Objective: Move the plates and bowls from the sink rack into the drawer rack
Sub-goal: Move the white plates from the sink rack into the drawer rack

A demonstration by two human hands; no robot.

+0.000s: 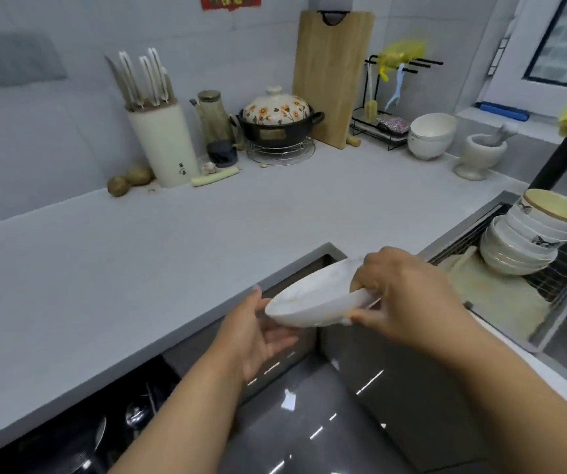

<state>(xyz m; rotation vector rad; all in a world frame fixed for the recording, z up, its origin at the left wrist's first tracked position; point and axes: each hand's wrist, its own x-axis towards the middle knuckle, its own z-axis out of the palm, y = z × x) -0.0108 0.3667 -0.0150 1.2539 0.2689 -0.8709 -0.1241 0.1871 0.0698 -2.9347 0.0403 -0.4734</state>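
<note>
Left of the sink rack [548, 268], right hand [408, 299] pinched a tilted bowl [313, 302]; left hand [261, 336] touched its rim, fingers relaxed.

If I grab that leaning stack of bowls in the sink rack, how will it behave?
The stack of bowls leans sideways, so it probably shifts or slides apart if lifted whole. The bowls look like glazed ceramic: likely rigid, slick and breakable. Taking one at a time seems safer.

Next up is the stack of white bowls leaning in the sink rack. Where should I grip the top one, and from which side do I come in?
Pinch the top bowl's rim. The stack of bowls leans on its side in the sink rack, nested, so only the rims stand free. Come from above and the left, clear of the jar with the wooden lid resting against the stack at upper right. It may shift as you lift; that is a guess.
</note>
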